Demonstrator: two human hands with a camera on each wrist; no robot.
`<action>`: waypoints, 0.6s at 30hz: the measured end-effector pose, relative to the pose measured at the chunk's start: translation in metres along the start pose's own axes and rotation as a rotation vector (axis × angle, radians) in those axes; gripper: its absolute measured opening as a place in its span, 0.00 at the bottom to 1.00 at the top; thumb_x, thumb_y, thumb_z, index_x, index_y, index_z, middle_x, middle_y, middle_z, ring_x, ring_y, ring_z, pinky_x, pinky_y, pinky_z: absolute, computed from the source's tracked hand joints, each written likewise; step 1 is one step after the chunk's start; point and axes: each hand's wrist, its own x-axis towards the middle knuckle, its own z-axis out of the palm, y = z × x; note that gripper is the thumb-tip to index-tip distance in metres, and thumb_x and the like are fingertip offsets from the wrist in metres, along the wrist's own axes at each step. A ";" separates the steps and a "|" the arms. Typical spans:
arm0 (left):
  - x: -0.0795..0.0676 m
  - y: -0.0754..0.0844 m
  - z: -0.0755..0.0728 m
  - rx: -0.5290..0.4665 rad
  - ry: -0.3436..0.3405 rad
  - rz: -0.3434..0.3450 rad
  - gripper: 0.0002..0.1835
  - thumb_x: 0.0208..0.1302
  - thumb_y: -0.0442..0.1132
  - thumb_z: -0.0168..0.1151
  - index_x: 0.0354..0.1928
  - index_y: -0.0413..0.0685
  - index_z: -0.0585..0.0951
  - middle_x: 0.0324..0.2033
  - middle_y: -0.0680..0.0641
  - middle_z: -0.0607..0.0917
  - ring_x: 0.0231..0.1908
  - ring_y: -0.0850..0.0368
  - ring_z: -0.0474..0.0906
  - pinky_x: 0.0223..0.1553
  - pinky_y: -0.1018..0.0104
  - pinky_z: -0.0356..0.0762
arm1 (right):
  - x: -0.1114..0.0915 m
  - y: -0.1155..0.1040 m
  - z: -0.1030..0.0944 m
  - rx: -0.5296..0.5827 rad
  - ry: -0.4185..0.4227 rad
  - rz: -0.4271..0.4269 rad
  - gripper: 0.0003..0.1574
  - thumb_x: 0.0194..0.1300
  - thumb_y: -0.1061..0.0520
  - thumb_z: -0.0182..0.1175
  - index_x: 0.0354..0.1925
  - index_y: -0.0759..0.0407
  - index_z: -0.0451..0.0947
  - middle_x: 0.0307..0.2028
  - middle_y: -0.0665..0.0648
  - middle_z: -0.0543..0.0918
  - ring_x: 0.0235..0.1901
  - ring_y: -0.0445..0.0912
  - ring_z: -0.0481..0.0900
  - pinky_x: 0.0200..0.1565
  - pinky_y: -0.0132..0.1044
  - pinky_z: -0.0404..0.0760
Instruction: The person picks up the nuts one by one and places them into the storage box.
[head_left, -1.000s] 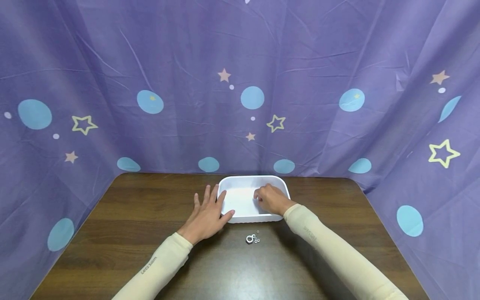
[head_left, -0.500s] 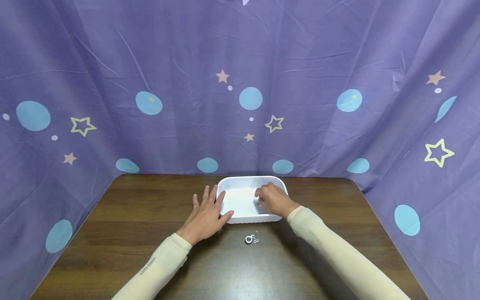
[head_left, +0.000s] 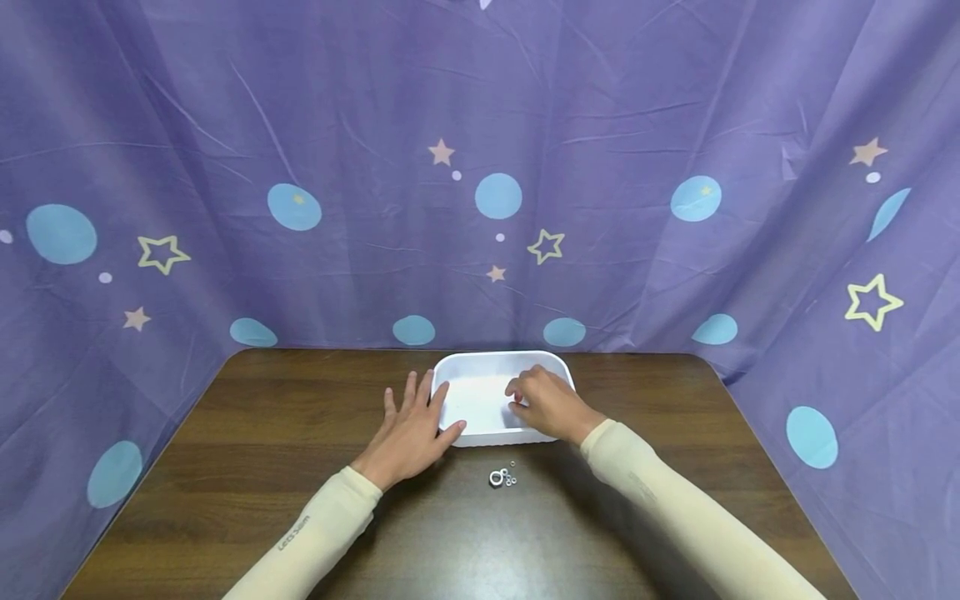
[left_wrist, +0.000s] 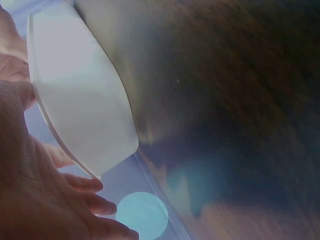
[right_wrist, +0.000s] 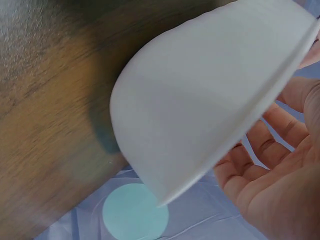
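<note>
A white, round-cornered plastic tray [head_left: 472, 412] stands near the back of the table. My left hand [head_left: 408, 437] spreads its straight fingers over the tray's left end, with the thumb at the near rim. The left wrist view shows this hand [left_wrist: 55, 190] beside the tray's outer wall [left_wrist: 82, 95]. My right hand [head_left: 551, 404] reaches into the tray's right half with bent fingers, thumb apart from the index finger. A small red spot shows between them; I cannot tell whether anything is held. In the right wrist view, the tray wall [right_wrist: 190, 95] hides this hand's [right_wrist: 285, 165] fingertips.
In front of the tray, a larger metal ring-shaped nut [head_left: 497, 478] lies with several tiny ones [head_left: 508, 481] on the brown wooden table [head_left: 300, 417]. A purple curtain [head_left: 360, 250] with stars and dots hangs behind and at both sides.
The right thumb and index finger have parted a little inside the tray, and the red spot now shows between them. The left hand keeps its place at the tray.
</note>
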 end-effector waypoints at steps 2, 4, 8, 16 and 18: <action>0.000 0.000 0.000 0.000 0.001 0.001 0.45 0.83 0.67 0.52 0.85 0.41 0.64 0.86 0.29 0.54 0.84 0.24 0.45 0.74 0.14 0.46 | -0.002 -0.003 -0.003 0.013 0.006 -0.012 0.09 0.64 0.62 0.77 0.44 0.60 0.92 0.32 0.50 0.88 0.38 0.51 0.83 0.43 0.44 0.83; 0.001 -0.001 0.001 0.000 0.001 0.001 0.45 0.83 0.67 0.52 0.85 0.40 0.64 0.86 0.29 0.53 0.85 0.24 0.44 0.73 0.14 0.46 | -0.004 -0.007 -0.006 0.018 0.015 -0.028 0.09 0.64 0.62 0.77 0.44 0.60 0.92 0.32 0.50 0.88 0.38 0.51 0.83 0.42 0.44 0.83; 0.001 -0.001 0.001 -0.008 0.002 0.004 0.45 0.83 0.67 0.52 0.85 0.40 0.64 0.86 0.29 0.53 0.85 0.24 0.43 0.73 0.13 0.46 | -0.007 -0.012 -0.012 0.010 0.020 -0.051 0.09 0.65 0.62 0.77 0.45 0.60 0.92 0.33 0.51 0.89 0.38 0.50 0.82 0.42 0.44 0.82; 0.001 -0.001 0.001 -0.021 -0.002 0.007 0.45 0.83 0.67 0.52 0.85 0.40 0.64 0.86 0.30 0.53 0.85 0.25 0.42 0.73 0.13 0.45 | -0.016 -0.027 -0.025 0.011 0.019 -0.066 0.10 0.68 0.60 0.76 0.47 0.60 0.93 0.37 0.52 0.91 0.42 0.50 0.83 0.45 0.43 0.83; 0.001 -0.001 0.001 -0.022 -0.001 0.007 0.45 0.83 0.67 0.52 0.85 0.40 0.64 0.86 0.30 0.53 0.85 0.25 0.42 0.73 0.13 0.45 | -0.018 -0.031 -0.029 0.009 0.026 -0.079 0.09 0.68 0.60 0.76 0.47 0.60 0.93 0.39 0.53 0.91 0.43 0.50 0.83 0.46 0.43 0.83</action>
